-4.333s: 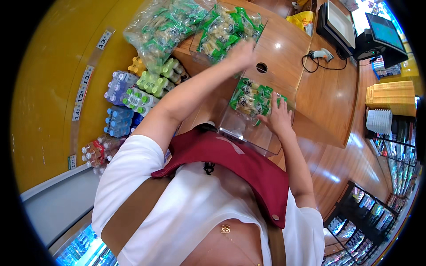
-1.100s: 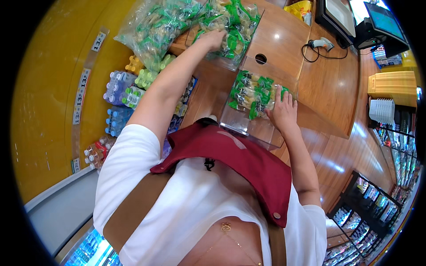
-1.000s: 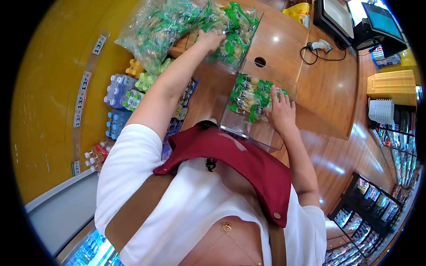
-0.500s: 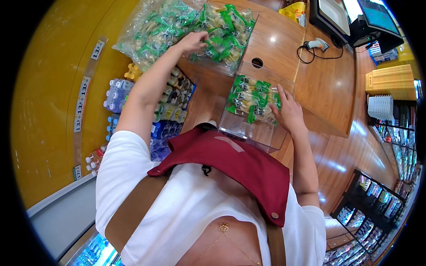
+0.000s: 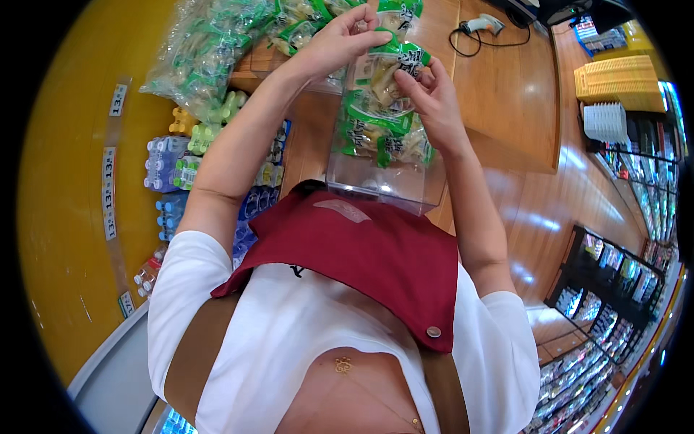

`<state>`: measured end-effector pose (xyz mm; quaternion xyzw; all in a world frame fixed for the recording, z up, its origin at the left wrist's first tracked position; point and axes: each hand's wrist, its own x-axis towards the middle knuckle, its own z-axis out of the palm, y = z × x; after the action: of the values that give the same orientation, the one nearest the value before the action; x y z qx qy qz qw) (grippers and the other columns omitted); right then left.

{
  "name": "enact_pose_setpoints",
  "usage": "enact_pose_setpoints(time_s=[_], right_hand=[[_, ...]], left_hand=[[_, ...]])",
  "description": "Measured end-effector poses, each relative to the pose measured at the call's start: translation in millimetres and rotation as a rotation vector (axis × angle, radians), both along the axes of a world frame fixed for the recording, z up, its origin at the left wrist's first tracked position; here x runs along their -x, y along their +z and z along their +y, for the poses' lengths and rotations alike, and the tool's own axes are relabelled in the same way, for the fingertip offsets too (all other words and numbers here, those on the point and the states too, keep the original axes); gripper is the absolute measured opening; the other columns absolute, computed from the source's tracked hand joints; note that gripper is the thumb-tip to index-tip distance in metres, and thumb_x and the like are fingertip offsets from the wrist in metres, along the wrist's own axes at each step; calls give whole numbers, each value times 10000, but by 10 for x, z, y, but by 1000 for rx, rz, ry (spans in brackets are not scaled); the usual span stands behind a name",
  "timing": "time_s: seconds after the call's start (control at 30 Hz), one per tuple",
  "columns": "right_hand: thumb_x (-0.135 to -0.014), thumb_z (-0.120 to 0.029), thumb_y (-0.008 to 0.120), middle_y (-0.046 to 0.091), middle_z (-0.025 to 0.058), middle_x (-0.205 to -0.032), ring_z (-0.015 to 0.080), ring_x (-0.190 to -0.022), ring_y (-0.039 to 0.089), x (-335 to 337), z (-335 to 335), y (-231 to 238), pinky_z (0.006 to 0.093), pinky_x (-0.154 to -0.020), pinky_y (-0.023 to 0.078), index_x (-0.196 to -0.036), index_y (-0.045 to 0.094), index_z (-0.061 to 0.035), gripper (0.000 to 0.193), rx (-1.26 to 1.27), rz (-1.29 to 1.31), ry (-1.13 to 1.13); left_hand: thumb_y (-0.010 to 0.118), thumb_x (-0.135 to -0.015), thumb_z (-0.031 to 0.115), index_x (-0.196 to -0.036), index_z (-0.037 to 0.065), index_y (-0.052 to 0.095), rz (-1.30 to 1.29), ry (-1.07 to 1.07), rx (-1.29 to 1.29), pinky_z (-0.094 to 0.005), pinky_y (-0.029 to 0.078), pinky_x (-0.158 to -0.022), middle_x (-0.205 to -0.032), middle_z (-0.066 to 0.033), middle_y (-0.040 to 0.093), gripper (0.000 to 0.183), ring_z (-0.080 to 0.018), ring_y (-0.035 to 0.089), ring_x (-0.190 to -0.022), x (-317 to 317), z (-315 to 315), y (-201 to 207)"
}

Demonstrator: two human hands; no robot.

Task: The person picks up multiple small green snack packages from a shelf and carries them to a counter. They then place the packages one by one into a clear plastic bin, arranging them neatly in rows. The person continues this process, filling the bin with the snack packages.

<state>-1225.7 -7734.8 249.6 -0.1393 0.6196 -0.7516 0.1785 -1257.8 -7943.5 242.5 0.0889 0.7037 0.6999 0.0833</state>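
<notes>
A clear-and-green food packet [image 5: 387,81] with pale, knobbly pieces inside is held up between my hands. My left hand [image 5: 340,45] pinches its upper edge, while the fingers and thumb of my right hand [image 5: 432,98] grip its right side. Just below it stands a clear plastic bin [image 5: 383,189], where more green-printed packets [image 5: 390,143] lie flat. Beyond my left wrist are further packets of the same kind [image 5: 295,32], partly hidden by my forearm.
A large clear bag of green packets [image 5: 199,61] rests at the upper left. Shrink-wrapped bottles [image 5: 166,163] are stacked under my left arm. On the wooden counter [image 5: 506,94] lies a corded handheld scanner [image 5: 483,25]. Yellow baskets [image 5: 618,83] and stocked shelves [image 5: 614,278] stand to the right.
My left hand has come right from the far packets to above the front bin. My right hand has lifted from the bin's side, and both now hold one packet. The view has shifted.
</notes>
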Motion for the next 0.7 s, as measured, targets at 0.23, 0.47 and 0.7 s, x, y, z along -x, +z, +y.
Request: enact_pose_setpoints(time_s=[0.23,0.47,0.7], right_hand=[[-792,-73,662,634,103,-968,159,-881,617,65,949,-28,284,-756,494,-1214,509,-43,449,-517,103,209],[-801,-109,547,635,187,-979,345,-902,618,-281,428,-609,431,-746,504,-1096,558,-67,298,-1270,573,813],[-825,-152,484,625,191,-976,327,-868,645,-257,587,-1131,428,-686,531,-1008,568,-41,230,-1558,479,648]], left_hand=[[560,-897,288,-1018,125,491,-34,-66,235,-234,419,-630,-800,43,520,214,-68,511,-722,-154,164,-60],[548,-792,195,-1024,70,597,233,-1046,1081,-419,481,-703,-834,-165,643,268,-344,614,-801,-543,648,-836],[572,-735,102,-868,-12,582,287,-498,1091,-434,488,-712,-938,-230,580,175,-373,582,-886,-814,691,-1225]])
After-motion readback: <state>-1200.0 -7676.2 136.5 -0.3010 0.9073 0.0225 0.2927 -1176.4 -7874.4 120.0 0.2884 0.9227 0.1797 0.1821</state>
